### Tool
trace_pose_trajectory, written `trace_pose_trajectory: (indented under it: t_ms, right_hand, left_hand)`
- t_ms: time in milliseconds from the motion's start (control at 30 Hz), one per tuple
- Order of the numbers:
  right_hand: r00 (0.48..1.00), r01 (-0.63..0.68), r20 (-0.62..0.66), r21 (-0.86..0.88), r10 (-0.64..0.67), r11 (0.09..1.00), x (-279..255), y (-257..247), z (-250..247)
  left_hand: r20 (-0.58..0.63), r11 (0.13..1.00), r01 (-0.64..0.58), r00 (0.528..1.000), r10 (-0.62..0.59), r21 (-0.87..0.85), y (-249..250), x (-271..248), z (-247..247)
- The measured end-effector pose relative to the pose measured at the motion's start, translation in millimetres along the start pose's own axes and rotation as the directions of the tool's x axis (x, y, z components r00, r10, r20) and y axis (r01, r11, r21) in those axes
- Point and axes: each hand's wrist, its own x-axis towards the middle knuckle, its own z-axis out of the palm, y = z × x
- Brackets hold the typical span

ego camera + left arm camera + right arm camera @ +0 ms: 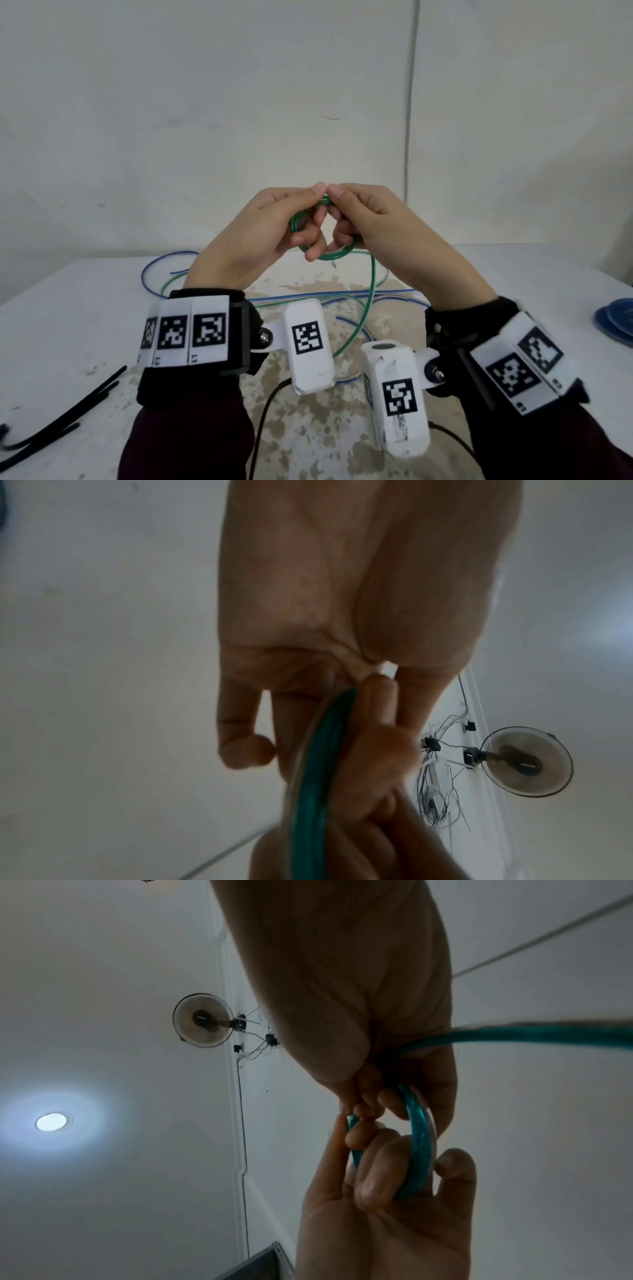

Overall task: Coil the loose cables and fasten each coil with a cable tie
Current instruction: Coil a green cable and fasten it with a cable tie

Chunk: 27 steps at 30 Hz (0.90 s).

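Both hands are raised above the white table [85, 308] and hold a small coil of green cable [337, 256] between them. My left hand [308, 214] has its thumb on top of the coil and its fingers curled through the loops. My right hand [344, 214] pinches the coil's top beside it, thumb tip to thumb tip. In the left wrist view the green cable [313, 777] runs across the left hand [318, 680]. Seen from the right wrist, the coil [421, 1139] loops under the right hand [373, 1102]. A loose green tail [371, 291] hangs down to the table.
Loose blue cables [150, 274] lie tangled on the table under the hands. Several black cable ties [68, 414] lie at the front left. A coiled blue cable [616, 323] rests at the right edge. A white wall stands close behind the table.
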Motion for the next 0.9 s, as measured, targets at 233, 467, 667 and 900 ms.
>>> trace_pose_trajectory:
  t_ms: [233, 467, 667, 900]
  right_hand:
    - [0.999, -0.012, 0.036, 0.211, 0.004, 0.977, -1, -4, -8]
    - [0.995, -0.003, 0.103, 0.118, -0.009, 0.993, -2, -2, -14]
    - [0.995, -0.082, 0.085, 0.297, 0.059, 0.951, -1, -7, -13]
    - [0.998, -0.053, 0.032, 0.209, 0.047, 0.976, 0, -6, -23]
  left_hand:
    - [-0.215, 0.988, -0.141, 0.969, 0.124, -0.064, 6, 6, 15]
    - [-0.056, 0.988, -0.008, 0.998, -0.001, -0.154, 8, 7, 16]
    - [-0.221, 0.981, -0.091, 0.974, 0.052, -0.169, 9, 8, 20]
    - [-0.112, 0.957, -0.04, 0.994, 0.007, -0.289, 7, 15, 31]
